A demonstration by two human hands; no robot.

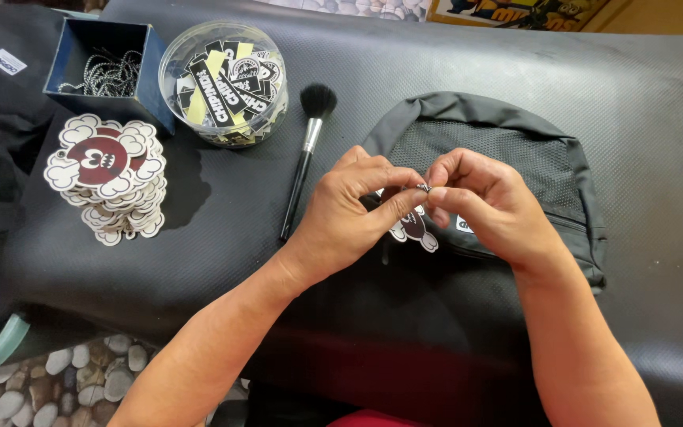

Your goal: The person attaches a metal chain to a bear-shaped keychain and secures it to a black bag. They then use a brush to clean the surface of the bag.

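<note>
A black bag (515,150) with a mesh front panel lies on the black table cover. Over it, my left hand (353,207) and my right hand (484,199) meet fingertip to fingertip, both pinching a small metal ring (424,188). Below the ring hangs a cloud-shaped tag (414,228) in dark red and white, partly hidden by my fingers. Whether the ring is joined to the bag's zipper cannot be told.
A black makeup brush (303,158) lies left of the bag. Further left are a stack of cloud-shaped tags (106,175), a round clear tub of printed labels (224,83), and a dark blue box of ball chains (108,69). Pebble flooring (65,387) shows at bottom left.
</note>
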